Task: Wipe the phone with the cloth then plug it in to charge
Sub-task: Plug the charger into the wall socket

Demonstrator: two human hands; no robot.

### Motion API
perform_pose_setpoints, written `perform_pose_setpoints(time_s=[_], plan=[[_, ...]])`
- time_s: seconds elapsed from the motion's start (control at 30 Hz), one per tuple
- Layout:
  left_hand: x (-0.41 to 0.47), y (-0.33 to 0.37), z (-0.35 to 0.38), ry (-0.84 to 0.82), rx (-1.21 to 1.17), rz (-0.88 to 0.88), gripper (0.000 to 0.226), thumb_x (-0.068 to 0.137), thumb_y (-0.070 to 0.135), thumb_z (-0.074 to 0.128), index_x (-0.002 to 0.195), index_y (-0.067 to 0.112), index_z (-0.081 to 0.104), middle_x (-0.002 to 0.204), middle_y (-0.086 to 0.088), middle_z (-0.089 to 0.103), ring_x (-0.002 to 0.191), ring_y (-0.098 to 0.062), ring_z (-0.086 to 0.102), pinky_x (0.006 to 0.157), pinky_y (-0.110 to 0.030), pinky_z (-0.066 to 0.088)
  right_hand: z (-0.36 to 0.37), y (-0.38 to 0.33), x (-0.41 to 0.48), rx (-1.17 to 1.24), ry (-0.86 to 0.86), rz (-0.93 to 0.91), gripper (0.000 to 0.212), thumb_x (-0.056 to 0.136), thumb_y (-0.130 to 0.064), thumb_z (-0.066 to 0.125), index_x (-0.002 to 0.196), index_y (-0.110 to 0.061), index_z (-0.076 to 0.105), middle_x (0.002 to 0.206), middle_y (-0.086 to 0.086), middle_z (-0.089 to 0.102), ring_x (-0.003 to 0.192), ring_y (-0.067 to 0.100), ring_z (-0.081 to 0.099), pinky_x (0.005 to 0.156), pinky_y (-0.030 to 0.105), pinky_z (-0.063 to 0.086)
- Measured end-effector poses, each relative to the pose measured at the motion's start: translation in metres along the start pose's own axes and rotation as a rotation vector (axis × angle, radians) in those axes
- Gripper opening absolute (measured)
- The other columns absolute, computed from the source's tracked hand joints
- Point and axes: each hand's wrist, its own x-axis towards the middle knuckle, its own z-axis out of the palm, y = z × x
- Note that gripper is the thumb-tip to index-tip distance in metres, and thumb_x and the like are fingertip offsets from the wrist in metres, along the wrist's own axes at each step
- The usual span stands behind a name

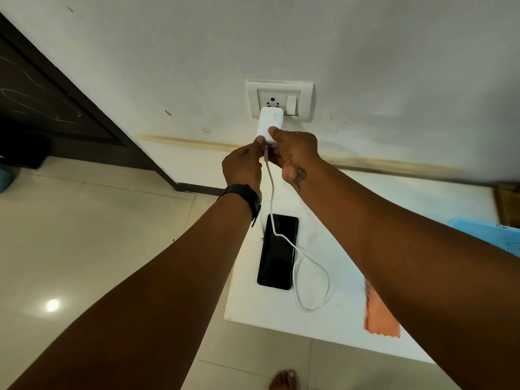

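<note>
A black phone (278,250) lies screen up on a white table (332,319). A white charger adapter (270,123) sits in the wall socket (280,100). My right hand (295,154) grips the adapter's lower end. My left hand (243,164) pinches the plug of the white cable (312,277) at the adapter's underside. The cable hangs down across the phone and loops on the table. An orange cloth (378,313) lies at the table's front right, partly hidden by my right forearm.
A dark door frame (92,108) runs along the left. A blue plastic object (495,235) stands at the right edge. Beige floor tiles (84,235) spread left of the table, and a bare foot (284,380) shows at the bottom.
</note>
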Motion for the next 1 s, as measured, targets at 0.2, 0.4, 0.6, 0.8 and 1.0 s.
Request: perform_pose_setpoints(time_s=[0.2, 0.4, 0.6, 0.8, 1.0], plan=[[0.004, 0.007, 0.006, 0.015, -0.025, 0.021, 0.025, 0.089, 0.033, 0.070, 0.066, 0.022, 0.069, 0.070, 0.005, 0.068, 0.069, -0.015, 0.063, 0.067, -0.023, 0.051, 0.002, -0.016, 0.001, -0.011, -0.018, 0.030, 0.048, 0.082, -0.012, 0.075, 0.122, 0.004, 0.055, 0.113, 0.023, 0.066, 0.089, 0.035, 0.071, 0.081, 0.046, 0.060], [0.005, 0.011, -0.005, -0.057, 0.041, -0.017, 0.025, 0.085, 0.042, 0.072, 0.071, 0.022, 0.068, 0.073, 0.007, 0.069, 0.065, -0.011, 0.059, 0.057, -0.024, 0.041, -0.011, -0.011, -0.004, 0.005, -0.130, 0.012, 0.050, 0.086, -0.019, 0.072, 0.126, 0.005, 0.053, 0.114, 0.022, 0.066, 0.087, 0.032, 0.071, 0.080, 0.041, 0.060], [0.009, -0.016, -0.033, 0.024, 0.014, -0.155, 0.025, 0.095, 0.038, 0.058, 0.080, 0.020, 0.065, 0.072, 0.002, 0.064, 0.059, -0.013, 0.054, 0.049, -0.022, 0.039, -0.049, 0.020, 0.004, -0.227, -0.036, -0.056, 0.020, 0.092, -0.019, 0.051, 0.090, -0.005, 0.065, 0.080, 0.012, 0.069, 0.070, 0.025, 0.064, 0.066, 0.033, 0.052], [-0.010, -0.075, -0.056, 0.054, 0.033, -0.298, 0.035, 0.096, 0.032, 0.055, 0.066, 0.014, 0.056, 0.060, -0.001, 0.054, 0.048, -0.014, 0.043, 0.046, -0.023, 0.033, -0.092, 0.098, 0.032, -1.283, -0.160, -0.308, 0.027, 0.092, -0.021, 0.054, 0.117, -0.019, 0.064, 0.125, 0.009, 0.059, 0.121, 0.028, 0.050, 0.104, 0.037, 0.040], [-0.065, -0.061, -0.026, 0.092, 0.308, 0.561, 0.043, 0.101, 0.037, 0.045, 0.061, 0.030, 0.031, 0.053, 0.009, 0.034, 0.051, -0.006, 0.034, 0.052, -0.025, 0.031, -0.096, 0.114, 0.024, -1.619, -0.167, -0.424, 0.029, 0.092, -0.013, 0.049, 0.116, -0.011, 0.063, 0.121, 0.012, 0.056, 0.114, 0.033, 0.051, 0.096, 0.041, 0.046]])
